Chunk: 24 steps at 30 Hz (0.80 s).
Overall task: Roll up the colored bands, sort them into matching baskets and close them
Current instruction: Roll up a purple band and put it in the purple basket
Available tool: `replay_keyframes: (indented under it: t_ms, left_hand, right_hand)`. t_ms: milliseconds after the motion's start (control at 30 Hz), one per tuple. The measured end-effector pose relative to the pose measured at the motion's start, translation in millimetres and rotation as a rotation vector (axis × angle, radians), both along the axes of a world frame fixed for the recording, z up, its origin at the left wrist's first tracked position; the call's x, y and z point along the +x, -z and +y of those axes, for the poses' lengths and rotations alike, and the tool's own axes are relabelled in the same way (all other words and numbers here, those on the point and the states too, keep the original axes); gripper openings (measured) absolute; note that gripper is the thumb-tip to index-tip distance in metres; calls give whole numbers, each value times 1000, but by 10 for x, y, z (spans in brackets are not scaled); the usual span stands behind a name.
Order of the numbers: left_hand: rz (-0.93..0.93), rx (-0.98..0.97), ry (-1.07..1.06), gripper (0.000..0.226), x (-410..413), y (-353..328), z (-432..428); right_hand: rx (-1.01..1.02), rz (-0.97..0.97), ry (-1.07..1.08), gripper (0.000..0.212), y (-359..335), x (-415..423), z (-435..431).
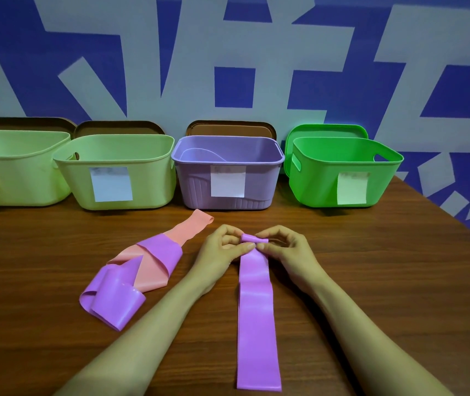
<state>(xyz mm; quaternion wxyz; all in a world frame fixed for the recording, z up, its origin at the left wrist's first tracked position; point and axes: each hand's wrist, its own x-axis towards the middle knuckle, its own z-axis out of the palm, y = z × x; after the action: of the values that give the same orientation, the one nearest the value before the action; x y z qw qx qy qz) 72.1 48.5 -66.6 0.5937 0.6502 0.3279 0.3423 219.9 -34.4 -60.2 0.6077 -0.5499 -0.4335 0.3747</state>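
A long purple band (257, 315) lies flat on the wooden table (371, 281), running toward me. Its far end is curled into a small roll, and my left hand (222, 250) and my right hand (285, 250) pinch that roll from either side. To the left, another purple band (119, 292) lies tangled over a pink band (191, 227). Behind stand a purple basket (228, 158), a bright green basket (345, 155) and two pale green baskets (114, 150) (14, 138), all without lids on.
Brown lids (231, 127) lean against the wall behind the purple and pale green baskets; a green lid (328, 130) leans behind the green basket. Each basket carries a paper label (227, 181). The table's right edge runs diagonally at the right.
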Motion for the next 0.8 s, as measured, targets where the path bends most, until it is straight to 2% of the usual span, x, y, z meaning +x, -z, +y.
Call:
replay_keyframes:
  t_ms: [167, 300, 367, 467, 600, 700, 800]
  left_hand:
    - [-36, -29, 17, 11, -8, -9, -8]
    - [-68, -41, 11, 11, -16, -16, -1]
    - [-74, -26, 12, 14, -26, -17, 2]
    - [-54, 13, 14, 17, -47, -18, -7]
    - [-58, 16, 35, 23, -47, -36, -21]
    - [4, 20, 49, 32, -21, -26, -27]
    - [57, 5, 35, 31, -3, -16, -21]
  right_hand:
    - [-7, -1, 7, 18, -5, -17, 5]
    - [-31, 37, 16, 29, -24, -28, 15]
    - [-56, 72, 32, 24, -43, -24, 24]
    - [-98, 18, -25, 12, -37, -10, 35]
    - [-83, -4, -26, 10, -17, -11, 32]
    - [-54, 41, -26, 9, -31, -17, 17]
    - [-26, 79, -39, 6, -58, -29, 1]
